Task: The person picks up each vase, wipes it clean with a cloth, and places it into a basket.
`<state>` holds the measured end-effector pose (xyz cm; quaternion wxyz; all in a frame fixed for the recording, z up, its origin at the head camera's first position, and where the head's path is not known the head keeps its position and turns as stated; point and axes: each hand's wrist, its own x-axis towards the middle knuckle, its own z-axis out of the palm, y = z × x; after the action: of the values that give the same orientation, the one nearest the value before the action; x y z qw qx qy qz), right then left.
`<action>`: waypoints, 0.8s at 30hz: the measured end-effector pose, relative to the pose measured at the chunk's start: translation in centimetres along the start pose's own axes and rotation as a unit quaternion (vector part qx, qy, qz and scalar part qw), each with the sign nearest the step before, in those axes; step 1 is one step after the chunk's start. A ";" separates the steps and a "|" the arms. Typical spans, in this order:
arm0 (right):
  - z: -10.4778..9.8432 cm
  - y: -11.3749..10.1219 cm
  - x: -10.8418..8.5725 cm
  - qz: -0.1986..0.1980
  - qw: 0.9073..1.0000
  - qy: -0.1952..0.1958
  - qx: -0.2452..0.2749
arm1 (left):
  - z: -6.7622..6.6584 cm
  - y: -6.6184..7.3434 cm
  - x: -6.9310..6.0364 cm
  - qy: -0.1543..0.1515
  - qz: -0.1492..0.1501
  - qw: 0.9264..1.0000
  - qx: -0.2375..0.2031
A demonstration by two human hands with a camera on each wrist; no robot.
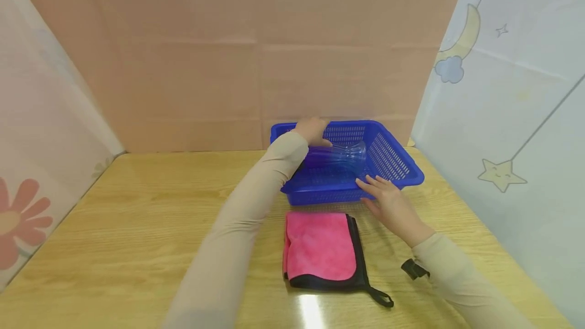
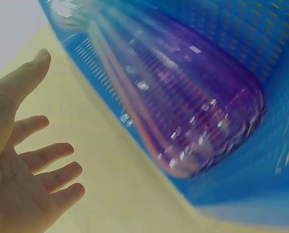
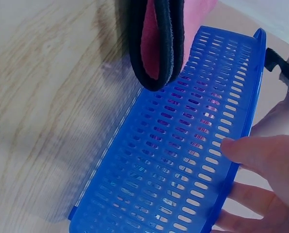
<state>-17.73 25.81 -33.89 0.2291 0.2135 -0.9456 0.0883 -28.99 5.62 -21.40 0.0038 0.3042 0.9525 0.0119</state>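
Observation:
A ribbed glass vase (image 1: pixel 349 154), clear at its flared mouth and purple toward its wide base, lies on its side inside the blue plastic basket (image 1: pixel 329 197). Above the basket's left part is my left hand (image 1: pixel 313 131); in the left wrist view its fingers are spread, with a gap between them and the vase (image 2: pixel 183 92). My right hand (image 1: pixel 386 202) is at the basket's front rim toward the right, its fingers loosely extended. In the right wrist view, the thumb lies over the outer slotted wall and the other fingers are partly behind the rim.
A folded pink cloth (image 1: pixel 322 248) with black edging and a hanging loop lies on the wooden table (image 1: pixel 137 227) in front of the basket. Behind stands a tan backdrop (image 1: pixel 192 65). Patterned sheets hang at both sides. A black strap (image 1: pixel 415 269) is by the right sleeve.

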 end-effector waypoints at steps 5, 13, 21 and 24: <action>-0.3 0.3 0.1 0.002 1.000 -0.009 0.000 | 2.3 -2.4 5.5 0.017 -0.026 0.999 0.009; -0.9 1.1 0.5 -0.012 1.000 -0.027 0.004 | -0.3 -2.4 1.9 0.094 0.024 0.995 -0.008; -2.3 2.0 1.2 -0.028 0.997 -0.076 -0.003 | -1.8 -2.3 -3.6 0.125 0.078 0.989 -0.005; -2.9 2.3 1.7 -0.031 0.994 -0.101 -0.001 | -1.7 -2.4 -5.6 0.131 0.088 0.988 0.004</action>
<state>-18.98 28.02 -30.66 0.1351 0.2501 -0.9570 0.0584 -25.91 0.37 -19.78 -0.1228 0.3827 0.9144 0.0482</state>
